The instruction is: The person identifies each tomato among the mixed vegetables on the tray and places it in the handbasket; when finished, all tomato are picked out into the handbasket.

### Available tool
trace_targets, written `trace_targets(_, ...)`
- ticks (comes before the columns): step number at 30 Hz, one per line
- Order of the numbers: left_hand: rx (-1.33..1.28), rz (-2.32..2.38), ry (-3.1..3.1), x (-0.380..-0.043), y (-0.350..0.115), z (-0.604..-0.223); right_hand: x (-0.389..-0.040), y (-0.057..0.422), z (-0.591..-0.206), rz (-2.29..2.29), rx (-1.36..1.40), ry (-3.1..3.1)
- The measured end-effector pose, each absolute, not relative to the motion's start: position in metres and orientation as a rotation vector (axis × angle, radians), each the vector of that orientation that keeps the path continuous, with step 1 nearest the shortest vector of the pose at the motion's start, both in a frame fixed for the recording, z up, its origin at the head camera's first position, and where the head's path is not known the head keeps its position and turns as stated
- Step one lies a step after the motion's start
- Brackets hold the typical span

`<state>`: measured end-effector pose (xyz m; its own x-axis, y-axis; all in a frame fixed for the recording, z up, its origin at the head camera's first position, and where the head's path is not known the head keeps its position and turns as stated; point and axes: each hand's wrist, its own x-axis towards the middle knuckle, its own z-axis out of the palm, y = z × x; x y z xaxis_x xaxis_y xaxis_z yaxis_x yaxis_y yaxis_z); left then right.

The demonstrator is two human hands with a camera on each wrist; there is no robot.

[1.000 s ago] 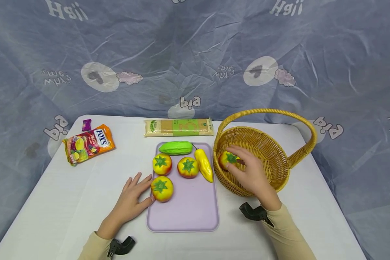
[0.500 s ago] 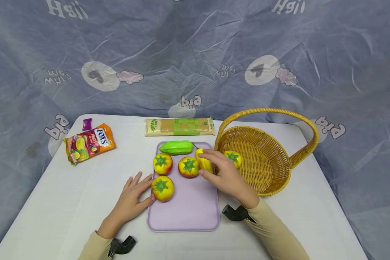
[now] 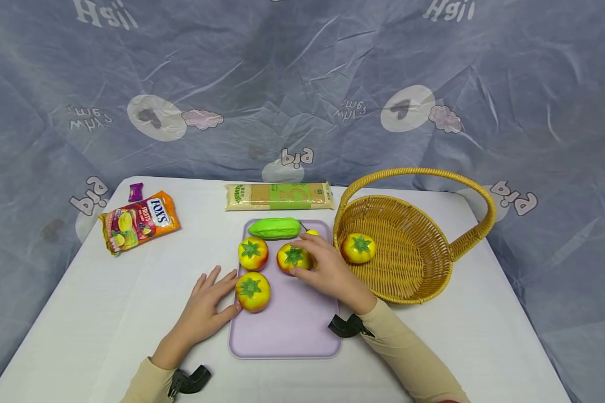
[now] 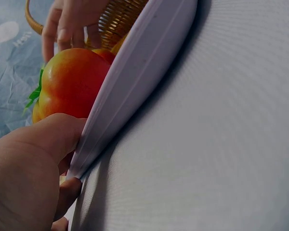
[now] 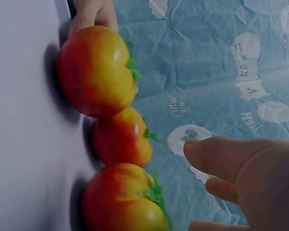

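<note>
On a lilac tray (image 3: pixel 284 337) lie several yellow-red tomatoes with green star-shaped tops, a green bumpy gourd-like vegetable (image 3: pixel 274 228) and a yellow pepper (image 3: pixel 311 232), mostly covered by my right hand. That right hand (image 3: pixel 333 274) hovers with parted fingers over the right-hand tomato (image 3: pixel 285 258); the right wrist view shows its thumb (image 5: pixel 216 154) apart from the fruit. My left hand (image 3: pixel 205 308) lies at the tray's left edge, fingers spread, thumb at the rim beside the front tomato (image 3: pixel 253 292). Another tomato (image 3: pixel 359 248) sits inside the wicker basket (image 3: pixel 436 252).
The basket's tall handle (image 3: pixel 418 170) arches over it, right of the tray. Behind the tray is a pack of noodles (image 3: pixel 279 197). At the far left are an orange FOX'S candy bag (image 3: pixel 140 223) and a small purple wrapped candy (image 3: pixel 135 192).
My right hand let go of a tomato in the basket and moved left, past the yellow pepper, over the right-hand tomato on the tray. The left hand stayed put.
</note>
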<state>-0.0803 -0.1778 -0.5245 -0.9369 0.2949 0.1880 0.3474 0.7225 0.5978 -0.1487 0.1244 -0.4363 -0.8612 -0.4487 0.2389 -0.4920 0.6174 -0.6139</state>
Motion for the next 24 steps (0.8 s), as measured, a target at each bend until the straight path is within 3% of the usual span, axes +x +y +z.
trace_targets(24,-0.525,-1.006,-2.854,-0.08,-0.178,-0.524,-0.147,0.116,-0.459,0.981,0.872,-2.82)
